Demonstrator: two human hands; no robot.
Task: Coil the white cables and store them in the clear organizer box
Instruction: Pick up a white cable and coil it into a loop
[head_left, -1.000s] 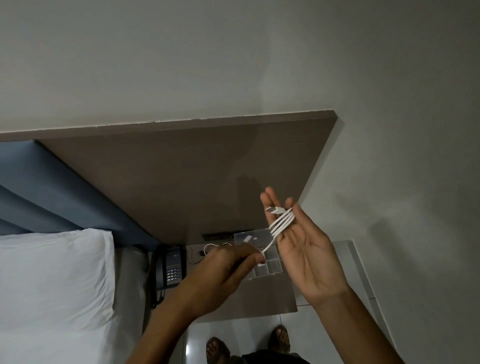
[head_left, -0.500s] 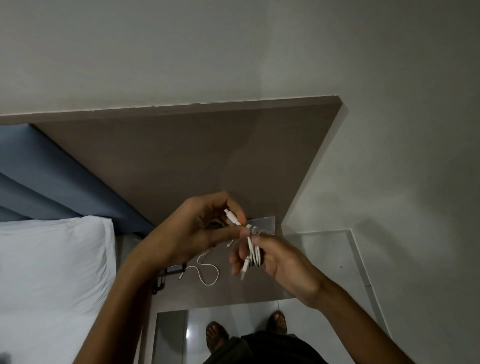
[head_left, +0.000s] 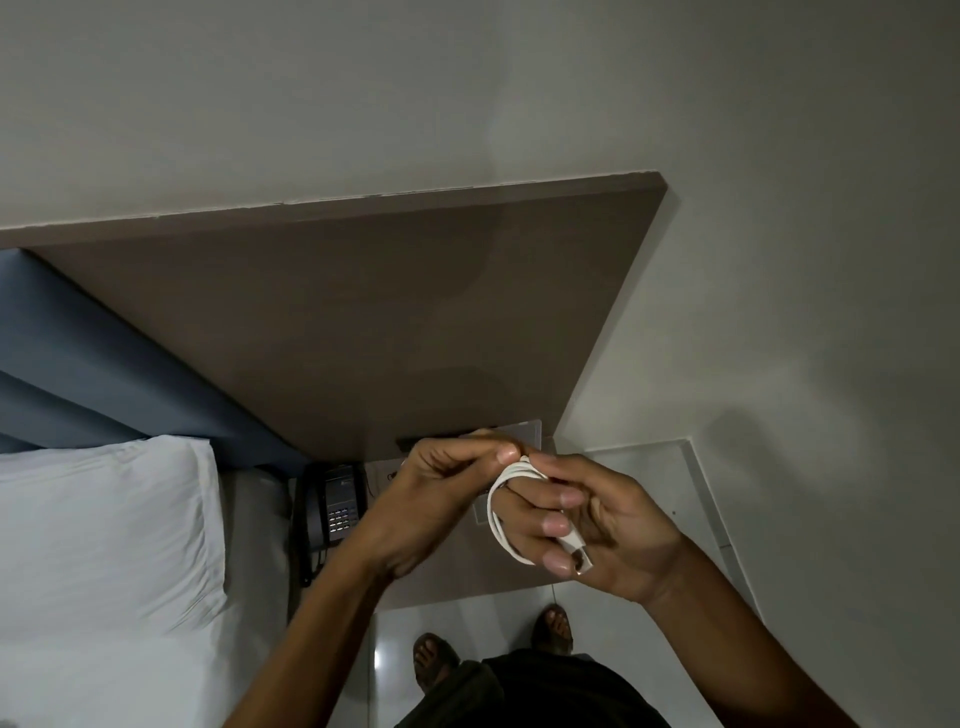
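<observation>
White cable (head_left: 500, 512) loops wrapped the right hand's (head_left: 597, 525) fingers, its plug pinned there; the left hand (head_left: 441, 493) pinched the coil's top, above the bedside table (head_left: 441, 590). No writing was readable on the telephone (head_left: 337, 506).

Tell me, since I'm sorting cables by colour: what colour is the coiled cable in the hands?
White, plain throughout; the cable shows best in the head view.

The white cable (head_left: 500, 512), half a second ago dangling loose between the hands, is now wound around the right hand's (head_left: 597, 525) fingers; its connector lies in that palm. The left hand (head_left: 441, 493) has closed in to pinch the coil's top; the loose strand on the nightstand is now hidden.
</observation>
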